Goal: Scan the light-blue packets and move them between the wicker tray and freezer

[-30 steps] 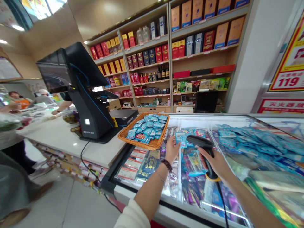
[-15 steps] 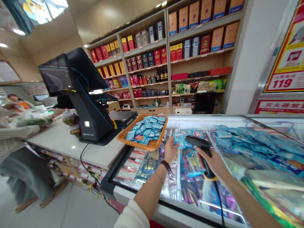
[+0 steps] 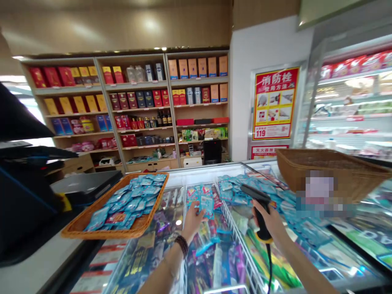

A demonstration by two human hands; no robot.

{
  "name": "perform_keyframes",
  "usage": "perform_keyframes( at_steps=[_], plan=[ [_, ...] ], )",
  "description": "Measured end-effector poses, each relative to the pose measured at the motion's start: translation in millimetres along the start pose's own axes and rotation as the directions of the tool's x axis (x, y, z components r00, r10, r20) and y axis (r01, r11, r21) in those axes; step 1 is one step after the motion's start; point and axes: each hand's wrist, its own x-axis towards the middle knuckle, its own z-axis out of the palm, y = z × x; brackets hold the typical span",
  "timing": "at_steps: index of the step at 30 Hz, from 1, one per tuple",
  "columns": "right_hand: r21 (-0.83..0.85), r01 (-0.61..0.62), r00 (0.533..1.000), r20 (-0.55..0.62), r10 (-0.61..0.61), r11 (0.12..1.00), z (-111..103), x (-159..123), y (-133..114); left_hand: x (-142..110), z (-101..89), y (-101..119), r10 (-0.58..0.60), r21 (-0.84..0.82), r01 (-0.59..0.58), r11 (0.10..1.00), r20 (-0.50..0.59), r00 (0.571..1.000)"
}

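A blue packet (image 3: 207,206) is held by its near left side, above the glass-topped freezer (image 3: 214,168); whether the glass is touched cannot be told. Its printed face is turned up toward the camera, and its long axis runs away from the body. It is pinched between the thumb and fingers of the left hand (image 3: 193,220), which is nearly closed. Just to the right of that hand, the black scanner (image 3: 256,194) is gripped around its handle by the closed right hand (image 3: 269,220). The scanner's head is pointed left and slightly away, its long axis slanting back to the right; the handle is angled downward, with a cord (image 3: 269,261) hanging below. Loose blue packets (image 3: 286,208) are spread beyond and to the right of the right hand. To the left of the left hand, a wicker basket (image 3: 122,234) is filled with similar packets.
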Motion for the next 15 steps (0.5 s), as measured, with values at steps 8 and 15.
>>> perform_keyframes(
  at_steps=[8, 15],
  plan=[
    [0.042, 0.006, 0.973, -0.232, 0.004, 0.999, -85, 6, -14, 27, 124.2, 17, -0.03, -0.183, 0.068, 0.981, 0.205, 0.978],
    [0.045, -0.02, 0.962, -0.27, 0.032, 0.999, -113, 0, 5, 43, 189.9, 46, -0.004, -0.295, 0.098, 0.95, 0.304, 0.953]
  ],
)
